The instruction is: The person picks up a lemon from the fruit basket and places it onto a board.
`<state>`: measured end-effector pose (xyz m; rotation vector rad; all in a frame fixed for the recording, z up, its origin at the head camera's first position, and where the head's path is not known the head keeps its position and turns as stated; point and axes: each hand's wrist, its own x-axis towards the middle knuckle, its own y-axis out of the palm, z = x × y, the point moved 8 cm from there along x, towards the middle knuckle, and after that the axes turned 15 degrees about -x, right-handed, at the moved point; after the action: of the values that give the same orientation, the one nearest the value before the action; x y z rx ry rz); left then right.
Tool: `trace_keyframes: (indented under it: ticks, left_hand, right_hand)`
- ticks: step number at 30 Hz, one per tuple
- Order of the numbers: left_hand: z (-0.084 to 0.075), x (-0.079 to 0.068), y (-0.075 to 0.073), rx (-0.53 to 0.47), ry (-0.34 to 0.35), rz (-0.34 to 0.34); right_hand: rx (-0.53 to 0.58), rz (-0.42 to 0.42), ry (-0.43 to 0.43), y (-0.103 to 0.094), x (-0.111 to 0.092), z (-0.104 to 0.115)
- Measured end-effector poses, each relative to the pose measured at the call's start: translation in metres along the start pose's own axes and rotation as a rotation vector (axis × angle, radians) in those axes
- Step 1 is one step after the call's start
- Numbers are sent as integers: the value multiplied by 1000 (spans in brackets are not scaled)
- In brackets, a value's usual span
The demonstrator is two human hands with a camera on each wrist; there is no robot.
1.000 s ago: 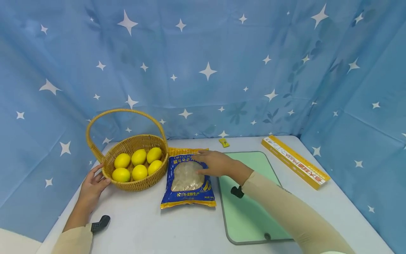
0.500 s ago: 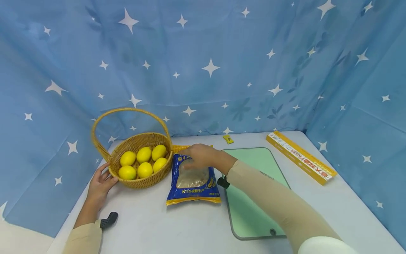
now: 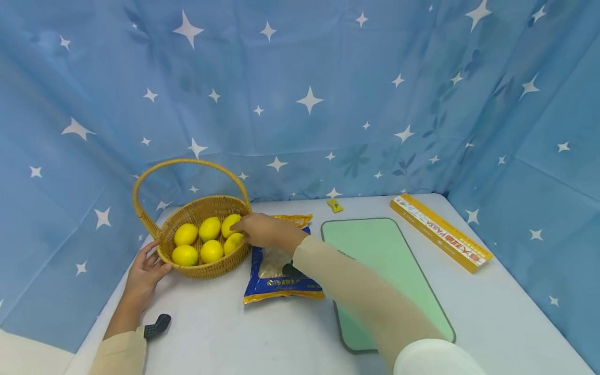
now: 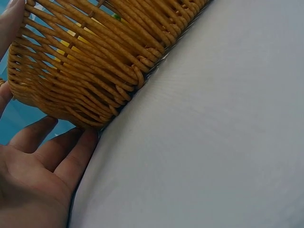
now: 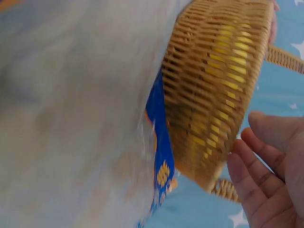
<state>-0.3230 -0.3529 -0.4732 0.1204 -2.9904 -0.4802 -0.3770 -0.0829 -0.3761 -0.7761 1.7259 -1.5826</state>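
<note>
A woven wicker basket (image 3: 203, 270) with a tall arched handle stands at the back left, holding several yellow lemons (image 3: 210, 229). My left hand (image 3: 142, 273) rests against its left side; in the left wrist view the fingers (image 4: 76, 159) touch the lower wall, fairly straight. At the right rim is my right hand (image 3: 262, 229), its fingertips reaching over the edge beside the two rightmost lemons. The right wrist view shows its thumb and fingers (image 5: 254, 171) loosely bent at the rim, with no lemon between them. A blue and yellow pasta bag (image 3: 281, 289) lies under the right forearm.
Right of the bag lies a pale green cutting board (image 3: 361, 234), partly covered by my right sleeve. A long yellow pasta box (image 3: 440, 232) lies at the back right. Behind the board is a small yellow packet (image 3: 335, 205). A blue star-patterned curtain (image 3: 300, 135) encloses the table.
My right hand has moved left from above the pasta bag to the basket's right rim. The left hand stays at the basket's left side. The view has shifted slightly.
</note>
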Motion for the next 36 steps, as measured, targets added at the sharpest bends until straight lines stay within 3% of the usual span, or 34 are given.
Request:
trace_keyframes:
  ticks: [4, 12, 17, 27, 36]
  left_hand:
    - [-3, 0, -3, 38, -4, -5]
    - [-4, 0, -2, 15, 20, 9]
    - [0, 0, 0, -16, 17, 21]
    - [0, 1, 0, 17, 15, -9]
    - [1, 1, -3, 52, -2, -14]
  right_hand:
    - [-42, 13, -4, 2, 15, 12]
    - [-63, 61, -3, 7, 33, 18]
    - [-64, 104, 3, 15, 40, 15]
    - [-24, 205, 53, 21, 51, 14]
    - [-30, 282, 37, 29, 56, 14]
